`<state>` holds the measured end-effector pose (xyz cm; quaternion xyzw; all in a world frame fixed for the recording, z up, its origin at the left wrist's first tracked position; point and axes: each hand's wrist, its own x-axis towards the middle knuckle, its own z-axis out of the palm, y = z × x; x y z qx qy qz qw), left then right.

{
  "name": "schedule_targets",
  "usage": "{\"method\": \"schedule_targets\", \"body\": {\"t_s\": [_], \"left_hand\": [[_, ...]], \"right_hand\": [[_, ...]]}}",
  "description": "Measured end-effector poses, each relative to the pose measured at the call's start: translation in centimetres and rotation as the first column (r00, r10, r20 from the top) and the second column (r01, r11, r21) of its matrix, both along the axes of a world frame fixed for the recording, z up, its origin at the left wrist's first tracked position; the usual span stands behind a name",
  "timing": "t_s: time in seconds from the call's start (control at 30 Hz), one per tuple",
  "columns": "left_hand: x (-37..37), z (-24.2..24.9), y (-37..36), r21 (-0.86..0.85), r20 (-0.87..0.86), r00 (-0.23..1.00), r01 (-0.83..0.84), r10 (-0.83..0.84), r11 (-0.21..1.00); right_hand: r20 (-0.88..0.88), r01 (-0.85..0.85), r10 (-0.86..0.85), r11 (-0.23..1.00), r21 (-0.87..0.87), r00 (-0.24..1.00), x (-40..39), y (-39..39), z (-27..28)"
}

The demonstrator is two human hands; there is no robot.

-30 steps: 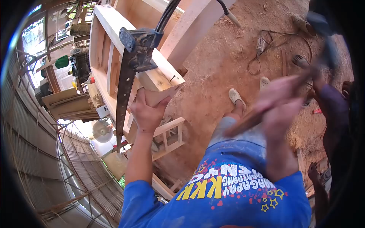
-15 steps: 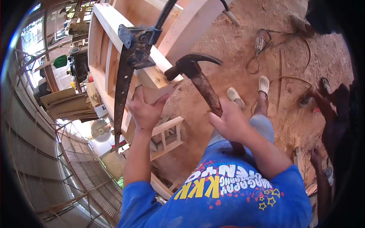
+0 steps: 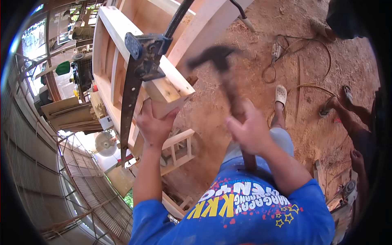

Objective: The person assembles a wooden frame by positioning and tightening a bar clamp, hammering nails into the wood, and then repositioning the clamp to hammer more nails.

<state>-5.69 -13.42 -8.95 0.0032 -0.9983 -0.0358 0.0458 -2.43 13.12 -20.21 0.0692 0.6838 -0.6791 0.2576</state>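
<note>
My right hand (image 3: 251, 130) is closed around the handle of a claw hammer (image 3: 218, 59). The hammer's head is smeared by motion and stands above and to the right of a timber end, apart from it. My left hand (image 3: 155, 124) is wrapped around a wooden block (image 3: 163, 107) at the near end of a pale wooden frame (image 3: 118, 24). Its thumb lies along the block's right side, and some of its fingers are hidden behind the wood. A metal bar clamp (image 3: 145, 57) sits across the frame, just above my left hand, with its long bar running downward.
Below the frame stands a smaller slatted wooden piece (image 3: 179, 151). Cables (image 3: 326, 61) lie on the dusty ground. At the right edge another person's legs (image 3: 359, 118) and hand (image 3: 357, 159) show. A fan (image 3: 106, 143) and stacked boards (image 3: 69, 114) are at left.
The hammer's head has lifted off the timber's end corner and swung upward, now blurred. My right hand has moved slightly. My left hand keeps its hold on the block, whose end shows more.
</note>
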Motion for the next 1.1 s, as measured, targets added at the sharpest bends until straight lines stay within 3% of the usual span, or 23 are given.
{"method": "schedule_targets", "body": {"t_s": [0.07, 0.17, 0.2, 0.23, 0.3, 0.37, 0.43, 0.5, 0.57, 0.63, 0.67, 0.73, 0.83, 0.87, 0.93, 0.97, 1.0, 1.07, 1.1], "left_hand": [[0.7, -0.2, -0.3, -0.008, 0.013, 0.999, -0.029, 0.029, 1.0], [0.6, -0.3, -0.9, 0.044, 0.008, 1.0, 0.003, -0.003, 0.999], [0.5, -0.5, -1.1, 0.045, -0.014, 1.0, 0.004, -0.004, 0.999], [0.6, -0.8, -1.4, 0.043, -0.028, 1.0, 0.004, -0.003, 0.999], [1.3, -0.5, -1.4, 0.038, -0.017, 1.0, -0.002, 0.003, 0.999], [0.8, -0.4, -1.2, 0.045, -0.007, 1.0, 0.006, -0.006, 0.999], [0.7, -0.6, -1.6, 0.055, -0.006, 1.0, 0.008, -0.008, 0.998], [1.0, -0.8, -1.7, 0.06, 0.003, 1.0, -0.001, 0.001, 0.998], [0.8, -0.6, -1.3, 0.054, -0.007, 1.0, -0.013, 0.014, 0.998], [0.9, -0.8, -1.6, 0.067, -0.026, 1.0, -0.005, 0.007, 0.998], [1.0, -0.8, -1.6, 0.074, -0.029, 1.0, 0.002, 0.0, 0.997], [1.0, -0.7, -1.4, 0.081, -0.033, 0.999, 0.026, -0.023, 0.996], [1.2, -0.7, -1.8, 0.044, 0.004, 1.0, -0.003, 0.003, 0.999], [1.3, -0.7, -1.9, 0.028, 0.018, 1.0, -0.017, 0.016, 0.999], [1.3, -1.0, -2.3, 0.044, -0.019, 0.999, 0.031, -0.03, 0.999], [1.1, -1.0, -2.4, 0.048, -0.044, 0.998, 0.057, -0.055, 0.997], [1.1, -1.0, -2.3, 0.041, -0.034, 0.999, 0.027, -0.026, 0.999], [1.5, -0.7, -1.9, 0.022, 0.008, 0.999, -0.032, 0.032, 0.999], [1.2, -0.6, -1.7, 0.03, 0.002, 1.0, -0.016, 0.016, 0.999]], "right_hand": [[0.277, 0.335, -0.25, 0.885, -0.322, 0.928, -1.7, 2.2, 2.6], [0.175, 0.641, -0.678, 0.532, -0.554, 0.714, -3.5, 2.4, 2.7], [0.149, 0.554, -0.563, 0.666, -0.5, 0.813, -2.2, 1.8, 1.7], [0.006, 0.311, -0.327, 0.894, -0.322, 0.945, -0.6, 0.0, 0.1], [-0.159, -0.019, 0.008, 0.997, -0.071, 0.987, 1.0, -1.3, -0.4], [-0.357, -0.092, 0.086, 0.996, 0.0, 0.93, 0.2, -1.0, 0.2], [0.012, 0.091, -0.09, 0.983, -0.158, 0.996, -0.4, -0.1, 0.8], [0.245, 0.515, -0.454, 0.733, -0.445, 0.857, -2.6, 1.4, 3.0], [0.338, 0.429, -0.312, 0.826, -0.366, 0.888, -1.5, 1.0, 2.4], [0.139, 0.142, -0.112, 0.965, -0.222, 0.984, -0.7, 0.1, 1.3], [-0.09, -0.072, 0.067, 0.996, -0.049, 0.994, -0.5, -0.5, 0.9], [-0.142, -0.157, 0.161, 0.987, 0.038, 0.977, -0.7, -0.2, 0.7], [0.353, 0.168, -0.069, 0.951, -0.259, 0.933, -2.8, 2.3, 4.2], [0.315, 0.349, -0.243, 0.872, -0.344, 0.917, -2.7, 2.2, 4.1], [0.267, 0.614, -0.572, 0.587, -0.528, 0.776, -3.0, 1.9, 3.9], [-0.006, 0.364, -0.396, 0.85, -0.38, 0.918, -2.6, 1.3, 2.9], [-0.218, 0.096, -0.123, 0.987, -0.132, 0.968, -1.6, 0.5, 1.2], [-0.203, -0.19, 0.203, 0.978, 0.085, 0.958, -0.8, 0.4, 1.0], [-0.081, -0.207, 0.207, 0.978, 0.0, 0.975, -1.0, 0.8, 1.0]]}}
